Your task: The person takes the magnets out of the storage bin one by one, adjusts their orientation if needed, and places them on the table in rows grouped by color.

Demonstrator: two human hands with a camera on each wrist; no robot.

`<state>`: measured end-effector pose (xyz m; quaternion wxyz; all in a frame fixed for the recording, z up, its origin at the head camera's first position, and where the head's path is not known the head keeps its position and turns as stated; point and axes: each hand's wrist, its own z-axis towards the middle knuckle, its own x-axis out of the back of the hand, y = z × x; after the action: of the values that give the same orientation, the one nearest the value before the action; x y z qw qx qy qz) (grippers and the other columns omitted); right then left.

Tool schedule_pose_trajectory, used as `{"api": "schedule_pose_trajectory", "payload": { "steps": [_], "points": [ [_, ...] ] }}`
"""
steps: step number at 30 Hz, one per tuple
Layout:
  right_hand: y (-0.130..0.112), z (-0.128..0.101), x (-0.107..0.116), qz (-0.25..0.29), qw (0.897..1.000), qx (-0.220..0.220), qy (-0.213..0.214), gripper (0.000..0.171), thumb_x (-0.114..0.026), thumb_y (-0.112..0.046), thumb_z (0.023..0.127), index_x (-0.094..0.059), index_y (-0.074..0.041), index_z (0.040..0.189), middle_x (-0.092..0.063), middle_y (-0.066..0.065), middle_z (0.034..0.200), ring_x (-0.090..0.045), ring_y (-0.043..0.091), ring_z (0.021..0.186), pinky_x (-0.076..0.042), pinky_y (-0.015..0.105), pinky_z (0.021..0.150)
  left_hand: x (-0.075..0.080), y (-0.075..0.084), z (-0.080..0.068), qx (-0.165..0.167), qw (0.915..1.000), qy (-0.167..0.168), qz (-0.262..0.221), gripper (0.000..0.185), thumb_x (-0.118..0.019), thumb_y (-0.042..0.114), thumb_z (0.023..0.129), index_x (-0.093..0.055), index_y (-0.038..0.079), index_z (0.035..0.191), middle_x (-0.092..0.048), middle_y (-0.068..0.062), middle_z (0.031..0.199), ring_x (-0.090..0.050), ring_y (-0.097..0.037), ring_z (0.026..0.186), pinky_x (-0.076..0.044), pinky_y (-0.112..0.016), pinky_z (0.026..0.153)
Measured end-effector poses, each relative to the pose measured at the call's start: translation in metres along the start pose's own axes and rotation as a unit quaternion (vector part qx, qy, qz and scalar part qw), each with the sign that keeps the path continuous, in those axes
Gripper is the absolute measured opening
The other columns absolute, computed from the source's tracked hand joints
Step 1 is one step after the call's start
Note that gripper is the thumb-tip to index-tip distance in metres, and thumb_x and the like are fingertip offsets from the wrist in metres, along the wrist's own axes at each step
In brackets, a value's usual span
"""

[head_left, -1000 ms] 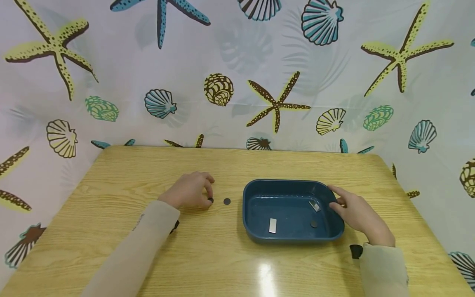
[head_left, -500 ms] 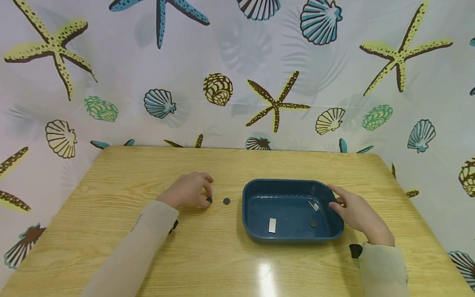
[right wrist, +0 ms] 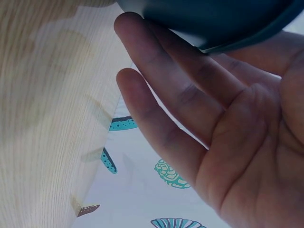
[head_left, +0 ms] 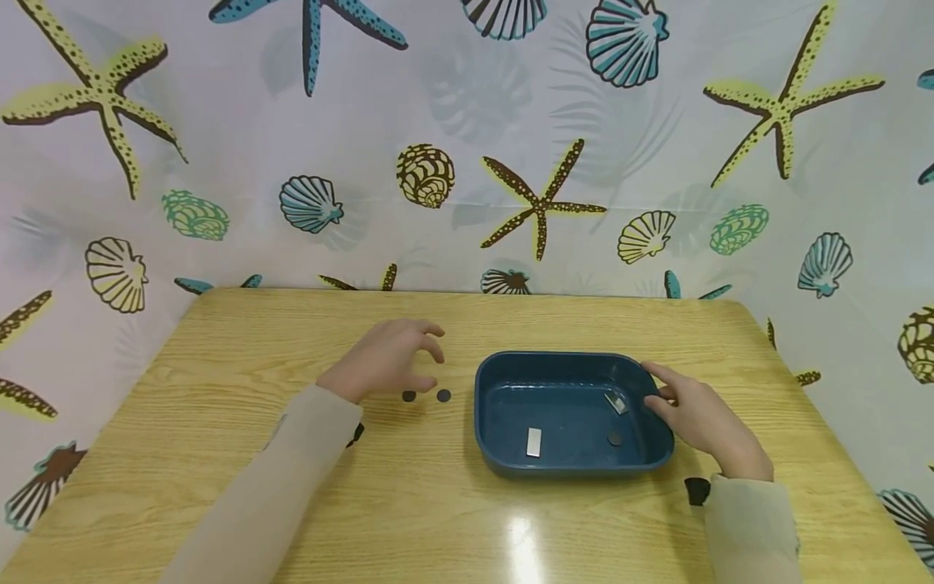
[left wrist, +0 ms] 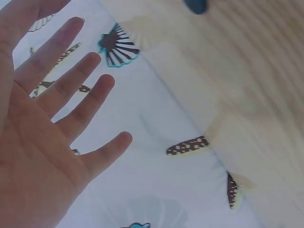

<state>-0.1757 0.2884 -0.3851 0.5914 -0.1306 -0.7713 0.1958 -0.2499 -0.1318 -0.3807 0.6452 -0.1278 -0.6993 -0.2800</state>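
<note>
My left hand (head_left: 387, 357) hovers over the table with nothing in it, fingers spread apart in the left wrist view. Just below its thumb lie two small dark round discs, a left one (head_left: 409, 397) and a right one (head_left: 443, 396), side by side on the wood. A dark blue plastic tub (head_left: 572, 470) stands to their right. At its right end my right hand (head_left: 704, 418) grips the wall, thumb over the rim and fingers outside. In the right wrist view, fingers of the right hand (right wrist: 166, 109) lie along the underside of the tub wall (right wrist: 213, 23).
Inside the tub are a flat silvery rectangle (head_left: 534, 443), a small silver-and-white piece (head_left: 616, 402) and another dark disc (head_left: 614, 439). The light wooden table (head_left: 409, 519) is bounded at the back and sides by a white cloth (head_left: 438, 89) printed with shells and starfish.
My left hand has let go of the left disc, spread its fingers and lifted slightly away to the right. That disc now lies on the table. The right hand keeps its grip on the tub.
</note>
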Motion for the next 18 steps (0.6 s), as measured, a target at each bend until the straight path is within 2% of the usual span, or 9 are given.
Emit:
{"api": "schedule_pose_trajectory", "payload": {
  "steps": [6,12,18],
  "points": [
    [0.0,0.0,0.001,0.001,1.0,0.0,0.0,0.062,-0.055,-0.021,0.107,-0.029,-0.007,0.162,-0.061,0.033,0.138,-0.064,0.046,0.123,-0.054,0.06,0.097,0.015,0.022,0.011,-0.019,0.9996,0.02,0.001,0.03,-0.082,0.033,0.086,-0.079,0.022,0.113,-0.059,-0.005,0.149,-0.056,-0.035,0.137,-0.045,-0.057,0.113],
    [0.0,0.001,0.001,0.001,1.0,0.0,0.002,0.062,-0.055,-0.021,0.107,-0.03,-0.008,0.162,-0.061,0.032,0.138,-0.065,0.045,0.122,-0.055,0.059,0.096,0.023,0.043,0.023,-0.055,0.9979,0.032,0.01,0.032,-0.082,0.033,0.087,-0.078,0.021,0.115,-0.06,-0.005,0.148,-0.058,-0.03,0.137,-0.049,-0.049,0.113],
    [0.001,0.0,0.0,0.003,1.0,0.003,0.003,0.061,-0.055,-0.021,0.107,-0.03,-0.008,0.162,-0.062,0.032,0.137,-0.065,0.045,0.122,-0.055,0.059,0.096,0.029,0.067,0.035,-0.083,0.9962,0.028,0.002,0.034,-0.08,0.033,0.088,-0.077,0.018,0.119,-0.06,-0.006,0.148,-0.057,-0.029,0.138,-0.049,-0.046,0.113]
  ]
}}
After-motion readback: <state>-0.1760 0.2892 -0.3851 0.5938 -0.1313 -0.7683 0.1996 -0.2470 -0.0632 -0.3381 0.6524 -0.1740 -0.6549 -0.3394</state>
